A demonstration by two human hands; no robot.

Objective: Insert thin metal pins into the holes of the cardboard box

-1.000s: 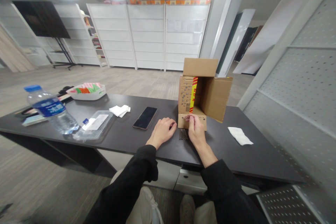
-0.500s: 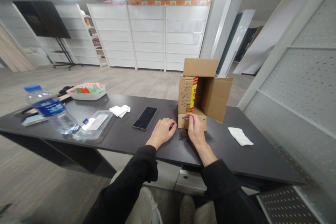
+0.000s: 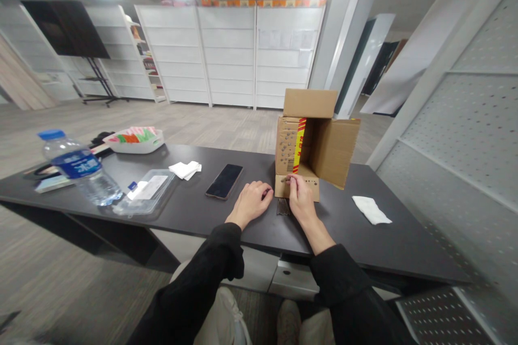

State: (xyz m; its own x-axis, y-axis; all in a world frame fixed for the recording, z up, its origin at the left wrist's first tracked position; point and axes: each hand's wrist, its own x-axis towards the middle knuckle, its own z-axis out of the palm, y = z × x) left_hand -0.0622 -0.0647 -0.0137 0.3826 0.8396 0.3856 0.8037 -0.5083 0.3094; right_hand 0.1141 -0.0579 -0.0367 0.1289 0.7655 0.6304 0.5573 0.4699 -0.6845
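On the dark table (image 3: pixel 194 210), near its middle: right hand (image 3: pixel 301 200) pinching a small dark piece, too small to identify, against the lower flap of the open cardboard box (image 3: pixel 311 143). Left hand (image 3: pixel 250 204) loosely curled, holding nothing visible, resting just left of a row of dark pins (image 3: pixel 283 206). Farther left, phone (image 3: pixel 224 181) and water bottle (image 3: pixel 79 168).

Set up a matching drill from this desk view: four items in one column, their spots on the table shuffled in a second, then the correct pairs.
Items:
1. water bottle
2. phone
3. cardboard box
4. white tissue

Places:
A. just behind the right hand
B. far left of the table
C. right of the box, alone
D. left of the left hand

Pairs: 1-B, 2-D, 3-A, 4-C
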